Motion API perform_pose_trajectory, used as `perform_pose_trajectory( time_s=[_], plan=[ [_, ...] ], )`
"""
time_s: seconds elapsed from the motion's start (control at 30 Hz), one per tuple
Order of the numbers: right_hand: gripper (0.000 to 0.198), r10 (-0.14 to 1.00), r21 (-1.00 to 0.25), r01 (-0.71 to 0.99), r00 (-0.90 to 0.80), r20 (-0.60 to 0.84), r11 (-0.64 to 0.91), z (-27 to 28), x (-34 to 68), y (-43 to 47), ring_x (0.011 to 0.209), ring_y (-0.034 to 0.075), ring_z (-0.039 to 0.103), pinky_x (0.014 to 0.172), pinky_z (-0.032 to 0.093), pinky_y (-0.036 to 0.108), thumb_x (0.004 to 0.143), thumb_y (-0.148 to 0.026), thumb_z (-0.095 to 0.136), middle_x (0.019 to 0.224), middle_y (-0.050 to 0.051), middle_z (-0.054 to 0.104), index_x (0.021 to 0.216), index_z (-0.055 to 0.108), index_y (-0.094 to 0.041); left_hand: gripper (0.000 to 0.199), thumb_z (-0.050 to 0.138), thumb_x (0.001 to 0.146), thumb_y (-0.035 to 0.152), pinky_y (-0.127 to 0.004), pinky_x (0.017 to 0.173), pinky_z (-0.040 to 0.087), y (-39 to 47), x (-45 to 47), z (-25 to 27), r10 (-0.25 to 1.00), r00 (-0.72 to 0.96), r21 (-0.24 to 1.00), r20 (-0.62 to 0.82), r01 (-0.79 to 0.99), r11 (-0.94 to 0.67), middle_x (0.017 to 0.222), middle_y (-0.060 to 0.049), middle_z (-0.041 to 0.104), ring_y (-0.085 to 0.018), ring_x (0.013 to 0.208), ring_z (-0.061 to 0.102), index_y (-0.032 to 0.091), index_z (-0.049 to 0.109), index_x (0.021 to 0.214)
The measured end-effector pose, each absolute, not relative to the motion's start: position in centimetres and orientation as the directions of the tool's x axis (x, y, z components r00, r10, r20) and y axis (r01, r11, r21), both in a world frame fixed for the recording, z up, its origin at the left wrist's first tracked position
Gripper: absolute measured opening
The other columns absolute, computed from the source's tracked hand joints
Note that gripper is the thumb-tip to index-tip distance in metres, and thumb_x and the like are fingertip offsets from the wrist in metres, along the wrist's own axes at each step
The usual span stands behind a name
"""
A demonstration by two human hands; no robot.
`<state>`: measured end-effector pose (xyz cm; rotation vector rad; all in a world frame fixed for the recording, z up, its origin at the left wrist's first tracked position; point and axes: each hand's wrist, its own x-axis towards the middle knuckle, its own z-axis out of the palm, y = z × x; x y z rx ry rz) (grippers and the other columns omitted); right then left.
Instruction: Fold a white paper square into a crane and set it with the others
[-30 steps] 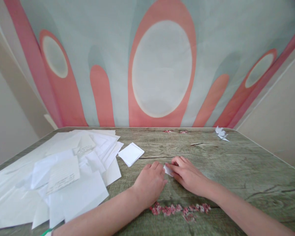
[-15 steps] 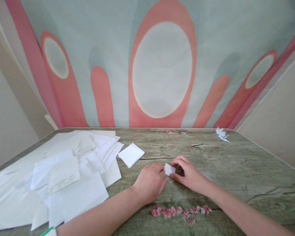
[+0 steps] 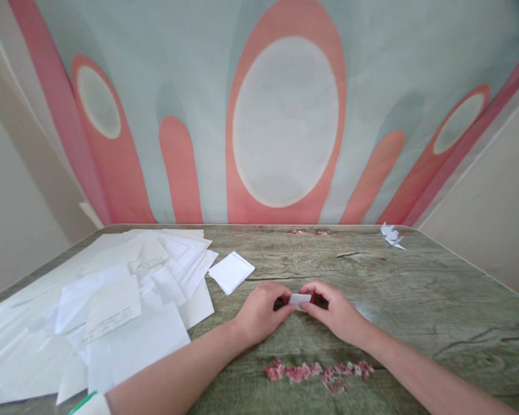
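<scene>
A small folded piece of white paper (image 3: 300, 300) lies between my two hands, low over the wood-patterned table (image 3: 415, 300). My left hand (image 3: 266, 311) pinches its left end between thumb and fingers. At the right end, the thumb and fingers of my right hand (image 3: 331, 308) close on it too. Its finer folds are too small to make out. Up and to the left of my left hand sits a small stack of square white paper (image 3: 232, 272).
A large spread of loose white sheets (image 3: 138, 340) covers the table's left side, some bearing printed lines. Folded white paper figures (image 3: 391, 236) stand near the far right corner. Pink flowers (image 3: 318, 370) show on the tabletop near me. A patterned backdrop (image 3: 358, 69) hangs behind.
My left hand has turned, its thumb and fingers now pinching the paper's left end. The folded paper has gone from a pointed shape to a flatter, narrow one.
</scene>
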<state>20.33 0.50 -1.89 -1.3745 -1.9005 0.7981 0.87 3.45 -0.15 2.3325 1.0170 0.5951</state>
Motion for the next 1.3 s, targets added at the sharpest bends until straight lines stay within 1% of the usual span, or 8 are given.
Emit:
perform_pose_trajectory(
  time_s=[0.23, 0.53, 0.73, 0.87, 0.93, 1.17, 1.23, 1.3],
  plan=[
    [0.027, 0.956, -0.807, 0.525, -0.238, 0.168, 0.273, -1.98, 20.60, 0.51, 0.063, 0.013, 0.048, 0.059, 0.037, 0.023, 0.084, -0.040, 0.048, 0.065, -0.002, 0.053, 0.074, 0.060, -0.018, 0.020, 0.049, 0.083, 0.026, -0.020, 0.057, 0.036, 3.43, 0.86, 0.05, 0.780, 0.607, 0.686, 0.152, 0.504, -0.526, 0.066, 0.002, 0.060, -0.011, 0.062, 0.051, 0.015, 0.062, 0.073],
    [0.033, 0.964, -0.793, 0.554, -0.211, 0.161, 0.254, -1.87, 20.40, 0.40, 0.056, 0.011, 0.040, 0.053, 0.032, 0.022, 0.087, -0.041, 0.042, 0.057, -0.004, 0.041, 0.063, 0.047, -0.018, 0.032, 0.040, 0.088, 0.029, -0.020, 0.061, 0.037, 3.32, 0.87, -0.21, 0.747, 0.657, 0.779, 0.103, 0.414, -0.471, 0.066, 0.001, 0.059, -0.010, 0.063, 0.051, 0.014, 0.062, 0.070],
    [0.032, 0.950, -0.785, 0.551, -0.271, 0.152, 0.283, -1.86, 20.43, 0.26, 0.058, 0.011, 0.040, 0.055, 0.032, 0.022, 0.087, -0.040, 0.043, 0.059, -0.004, 0.043, 0.064, 0.047, -0.018, 0.020, 0.050, 0.083, 0.031, -0.019, 0.059, 0.038, 3.46, 1.19, -0.36, 0.813, 0.564, 0.877, 0.146, 0.307, -0.370, 0.072, 0.001, 0.057, -0.011, 0.065, 0.049, 0.013, 0.058, 0.088],
    [0.035, 0.948, -0.800, 0.532, -0.286, 0.139, 0.278, -1.81, 20.26, 0.05, 0.058, 0.011, 0.041, 0.055, 0.032, 0.022, 0.087, -0.041, 0.043, 0.058, -0.004, 0.044, 0.062, 0.046, -0.018, 0.022, 0.048, 0.083, 0.030, -0.020, 0.058, 0.036, 3.61, 1.22, -0.47, 0.823, 0.551, 0.882, 0.141, 0.308, -0.357, 0.066, 0.001, 0.055, -0.011, 0.062, 0.047, 0.013, 0.057, 0.074],
    [0.037, 0.952, -0.822, 0.508, -0.280, 0.125, 0.258, -1.72, 20.23, 0.04, 0.059, 0.011, 0.042, 0.055, 0.032, 0.022, 0.088, -0.042, 0.040, 0.058, -0.004, 0.045, 0.062, 0.046, -0.017, 0.023, 0.047, 0.084, 0.031, -0.021, 0.058, 0.036, 3.70, 1.14, -0.58, 0.829, 0.540, 0.886, 0.142, 0.304, -0.350, 0.065, 0.001, 0.053, -0.011, 0.062, 0.046, 0.013, 0.057, 0.073],
    [0.031, 0.951, -0.881, 0.403, -0.276, 0.141, 0.248, -1.47, 20.39, -0.04, 0.064, 0.012, 0.047, 0.060, 0.037, 0.022, 0.089, -0.040, 0.041, 0.064, -0.002, 0.050, 0.070, 0.051, -0.017, 0.026, 0.046, 0.084, 0.033, -0.022, 0.058, 0.036, 4.01, 1.00, -0.86, 0.843, 0.519, 0.915, 0.139, 0.259, -0.310, 0.064, 0.001, 0.050, -0.011, 0.062, 0.045, 0.013, 0.056, 0.072],
    [0.026, 0.952, -0.908, 0.341, -0.264, 0.154, 0.242, -1.56, 20.41, -0.09, 0.066, 0.012, 0.049, 0.062, 0.039, 0.023, 0.090, -0.038, 0.041, 0.068, -0.002, 0.052, 0.080, 0.054, -0.018, 0.026, 0.046, 0.084, 0.034, -0.022, 0.058, 0.036, 4.11, 1.03, -0.90, 0.851, 0.507, 0.924, 0.134, 0.246, -0.292, 0.064, 0.001, 0.050, -0.011, 0.061, 0.045, 0.012, 0.055, 0.072],
    [0.020, 0.957, -0.936, 0.264, -0.235, 0.172, 0.233, -1.75, 20.41, -0.13, 0.067, 0.012, 0.051, 0.063, 0.042, 0.024, 0.090, -0.036, 0.043, 0.074, -0.001, 0.055, 0.095, 0.053, -0.019, 0.027, 0.047, 0.084, 0.034, -0.022, 0.058, 0.036, 4.21, 1.04, -0.94, 0.860, 0.495, 0.934, 0.127, 0.233, -0.272, 0.063, 0.001, 0.049, -0.011, 0.061, 0.045, 0.012, 0.055, 0.071]
  ],
)
